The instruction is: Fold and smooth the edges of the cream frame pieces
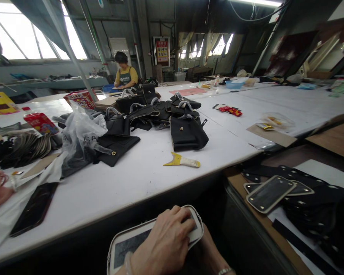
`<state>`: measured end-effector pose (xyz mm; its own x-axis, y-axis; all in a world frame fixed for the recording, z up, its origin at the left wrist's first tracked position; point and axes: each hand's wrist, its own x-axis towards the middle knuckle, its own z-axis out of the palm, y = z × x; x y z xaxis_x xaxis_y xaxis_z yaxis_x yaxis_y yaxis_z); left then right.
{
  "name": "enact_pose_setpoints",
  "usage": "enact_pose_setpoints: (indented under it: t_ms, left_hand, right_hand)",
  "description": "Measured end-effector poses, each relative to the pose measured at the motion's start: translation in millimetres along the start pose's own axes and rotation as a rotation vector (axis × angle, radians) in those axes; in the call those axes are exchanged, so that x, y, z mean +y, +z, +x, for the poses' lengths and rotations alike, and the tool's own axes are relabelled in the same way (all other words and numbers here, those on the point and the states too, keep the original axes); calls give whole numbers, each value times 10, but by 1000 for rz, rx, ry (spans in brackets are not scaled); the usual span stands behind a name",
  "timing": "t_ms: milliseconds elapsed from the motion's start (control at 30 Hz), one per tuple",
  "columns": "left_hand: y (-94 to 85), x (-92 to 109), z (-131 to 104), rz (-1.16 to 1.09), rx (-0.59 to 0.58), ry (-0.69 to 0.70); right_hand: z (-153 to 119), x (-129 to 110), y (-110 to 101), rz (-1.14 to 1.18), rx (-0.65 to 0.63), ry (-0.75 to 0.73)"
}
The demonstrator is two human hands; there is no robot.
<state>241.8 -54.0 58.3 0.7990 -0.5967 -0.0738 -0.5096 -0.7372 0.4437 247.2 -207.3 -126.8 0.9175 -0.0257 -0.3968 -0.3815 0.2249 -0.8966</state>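
Holds a rounded rectangular, cream-rimmed piece with a dark grey panel just in front of the white bench. Lays the left hand across its face, with fingers bent onto the right end; cannot tell whether gripping, with tips hidden. Reaches under that end with the right hand, too hidden to tell open or closed. Beyond, on the bench, shows a forked yellow-and-white tool near a black leather bag.

White table, black bags, yellow tool
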Motion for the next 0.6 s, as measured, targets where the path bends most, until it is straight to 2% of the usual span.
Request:
enact_pose_setpoints:
  t_ms: [133,267,333,433,600]
  left_hand:
    - [52,-21,-26,6,30,-49]
    - [39,-22,-16,25,32,-22]
    - [30,-17,-10,37,24,11]
    - [40,-27,-10,46,13,34]
    - [95,-96,-25,5,16,23]
  right_hand:
    - [-150,-381,-184,-65,49,-25]
    - [-425,-692,-231,-247,-42,-129]
    - [-522,-775,-210,-409,-70,-166]
    - [-576,-823,-162,-596,-32,-175]
    - [-556,-878,-93,-697,-10,-168]
